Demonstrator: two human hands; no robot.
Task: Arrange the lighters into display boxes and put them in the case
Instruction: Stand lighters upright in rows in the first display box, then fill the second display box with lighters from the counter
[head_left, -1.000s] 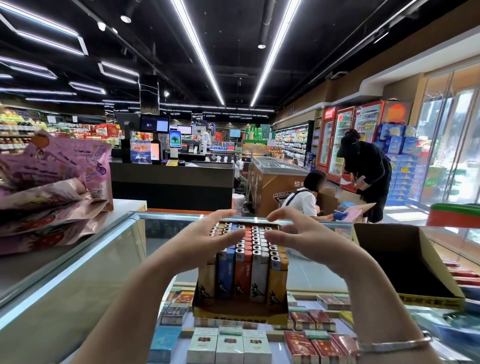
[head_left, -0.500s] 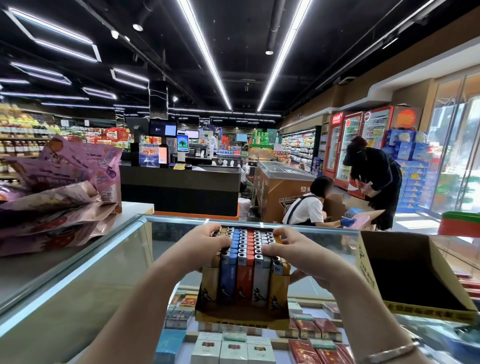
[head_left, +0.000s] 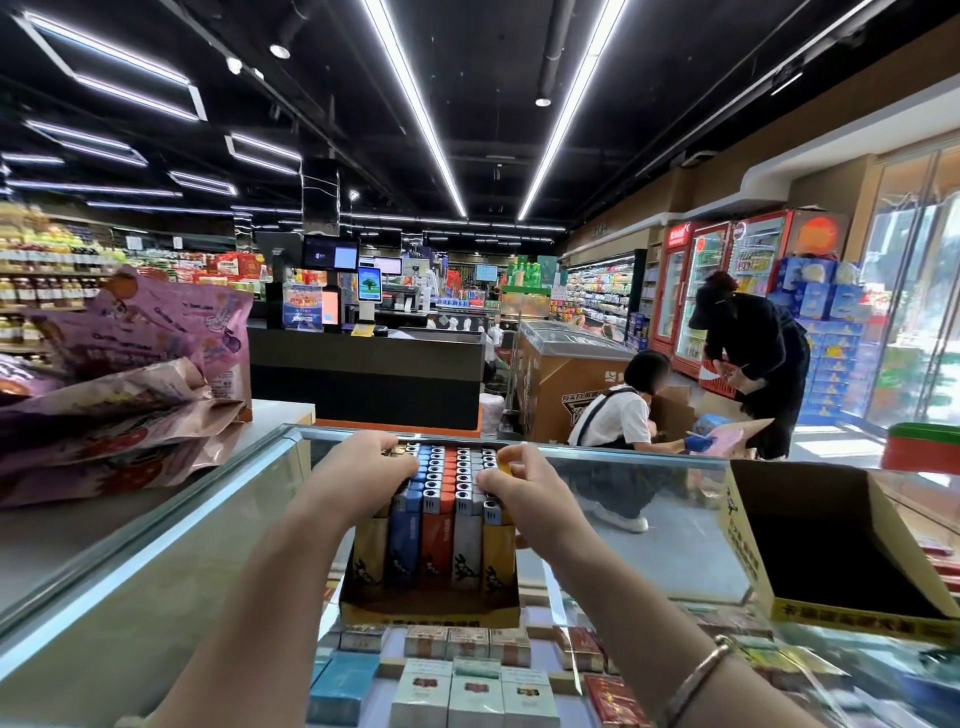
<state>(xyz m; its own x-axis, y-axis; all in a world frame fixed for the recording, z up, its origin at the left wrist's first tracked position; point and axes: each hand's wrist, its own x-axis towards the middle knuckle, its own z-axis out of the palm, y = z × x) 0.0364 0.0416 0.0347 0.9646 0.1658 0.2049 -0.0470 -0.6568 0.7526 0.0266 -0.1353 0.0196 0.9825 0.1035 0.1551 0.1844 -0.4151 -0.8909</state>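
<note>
Rows of upright yellow, blue, red and silver plastic lighters (head_left: 435, 512) in a low yellow cardboard display box (head_left: 429, 609) on the glass counter top (head_left: 597, 551), near its far edge. Left hand (head_left: 363, 470) curled over the left rows, right hand (head_left: 522, 486) over the right, fingers gripping the tops. Open empty yellow cardboard box (head_left: 831, 551) toward the right edge.
</note>
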